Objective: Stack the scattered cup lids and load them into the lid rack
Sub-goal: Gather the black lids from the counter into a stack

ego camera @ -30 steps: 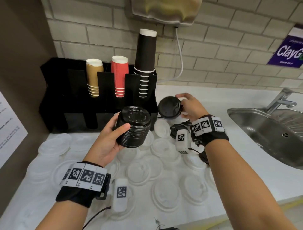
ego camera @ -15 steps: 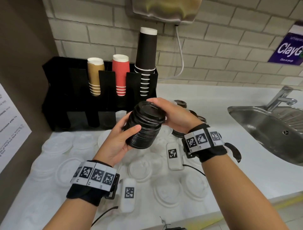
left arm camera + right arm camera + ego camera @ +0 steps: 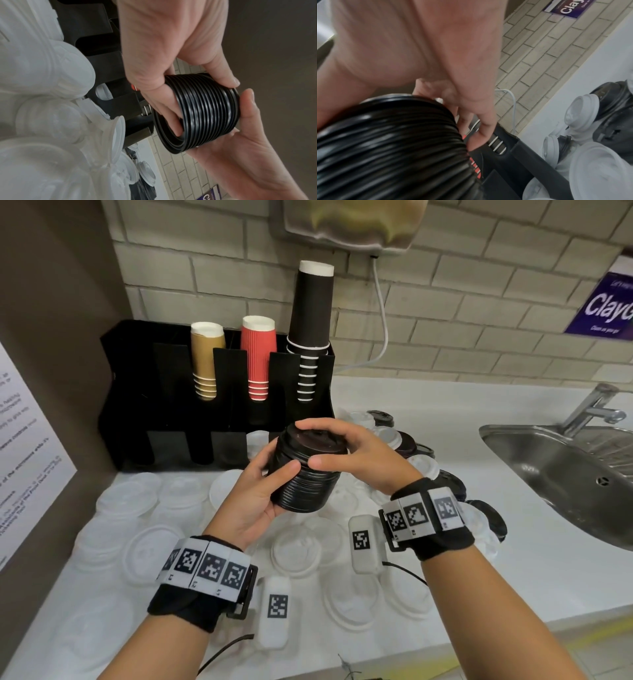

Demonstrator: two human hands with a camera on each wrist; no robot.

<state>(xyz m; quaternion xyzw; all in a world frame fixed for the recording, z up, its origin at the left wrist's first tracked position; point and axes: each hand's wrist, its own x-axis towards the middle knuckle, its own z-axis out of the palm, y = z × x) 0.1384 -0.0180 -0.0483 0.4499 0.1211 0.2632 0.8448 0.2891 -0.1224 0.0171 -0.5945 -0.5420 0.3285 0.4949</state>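
My left hand (image 3: 255, 501) cups the stack of black cup lids (image 3: 306, 477) from below, thumb and fingers curled round its ribbed side, holding it in the air in front of the black rack (image 3: 219, 392). My right hand (image 3: 356, 455) caps the top lid, fingers curved over its far edge and thumb on the near side. White lids (image 3: 301, 546) lie scattered on the counter (image 3: 548, 577) beneath.

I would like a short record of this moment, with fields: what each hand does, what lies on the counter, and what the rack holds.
left hand: grips the black lid stack from the side
right hand: fingers curl over the stack's top
counter: scattered white lids, some black lids near the right hand
rack: tan, red and black cup stacks
sink: right side
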